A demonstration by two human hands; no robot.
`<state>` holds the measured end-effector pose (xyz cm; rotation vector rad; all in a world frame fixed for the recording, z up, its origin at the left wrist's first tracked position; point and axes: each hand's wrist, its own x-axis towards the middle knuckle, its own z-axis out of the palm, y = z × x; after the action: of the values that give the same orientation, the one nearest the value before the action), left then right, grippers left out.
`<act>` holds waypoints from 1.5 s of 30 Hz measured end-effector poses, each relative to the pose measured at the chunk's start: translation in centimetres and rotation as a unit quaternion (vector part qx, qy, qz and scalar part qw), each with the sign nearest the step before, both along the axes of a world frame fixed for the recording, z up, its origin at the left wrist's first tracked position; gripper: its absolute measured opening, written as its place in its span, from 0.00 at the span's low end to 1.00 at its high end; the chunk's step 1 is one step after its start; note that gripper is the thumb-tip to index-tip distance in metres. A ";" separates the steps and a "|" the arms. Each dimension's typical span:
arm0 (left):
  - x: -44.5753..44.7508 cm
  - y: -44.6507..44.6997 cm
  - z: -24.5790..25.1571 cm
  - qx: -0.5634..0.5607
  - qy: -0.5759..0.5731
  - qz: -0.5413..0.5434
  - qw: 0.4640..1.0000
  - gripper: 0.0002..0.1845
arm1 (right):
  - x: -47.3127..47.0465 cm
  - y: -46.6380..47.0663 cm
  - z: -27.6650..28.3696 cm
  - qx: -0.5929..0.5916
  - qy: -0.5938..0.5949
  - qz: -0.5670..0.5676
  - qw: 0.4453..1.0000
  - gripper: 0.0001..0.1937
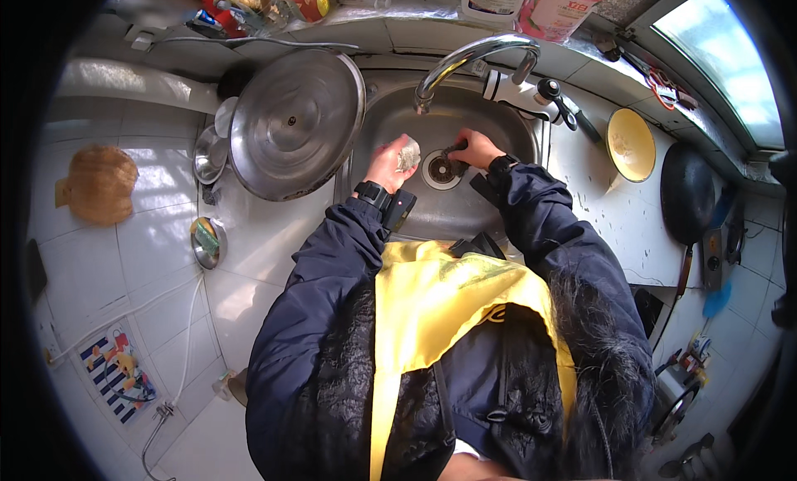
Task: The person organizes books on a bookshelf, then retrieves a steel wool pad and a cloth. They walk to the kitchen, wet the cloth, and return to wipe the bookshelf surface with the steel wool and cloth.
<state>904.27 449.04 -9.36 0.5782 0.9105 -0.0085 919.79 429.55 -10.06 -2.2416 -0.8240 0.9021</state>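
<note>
My left hand [386,168] is closed around a pale greyish, rounded piece [409,155], perhaps a scouring pad; its kind is hard to tell. To the right, my right hand [483,150] pinches a dark, rough wad [457,163], which looks like a steel-wool scourer, at the right edge of the drain [442,171]. Both hands are over the stainless steel sink [445,213]. Above them arches a chrome faucet [476,44], and no running stream can be made out from its spout.
A large round metal lid [292,126] leans at the sink's left. On the right counter are a yellow bowl [631,145] and a black frying pan [687,191]. A white bottle [493,0] and a pink pouch [563,9] stand on the ledge behind the faucet.
</note>
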 end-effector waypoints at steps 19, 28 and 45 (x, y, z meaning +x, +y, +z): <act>-5.6 -2.4 4.9 0.039 -0.069 -0.010 0.997 0.11 | -8.0 -2.9 4.1 0.076 0.026 -0.096 0.992 0.17; -4.4 -4.4 4.9 -0.035 -0.071 -0.033 0.996 0.12 | -9.9 -5.2 5.6 0.014 -0.185 0.020 0.982 0.25; -2.1 -10.8 11.5 -0.041 -0.034 -0.128 0.990 0.35 | -9.2 -5.0 15.6 0.228 -0.238 0.123 0.936 0.21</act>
<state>902.22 438.26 2.11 0.6111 0.7622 -0.2557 910.57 424.51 5.49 -1.9788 -1.3965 0.2127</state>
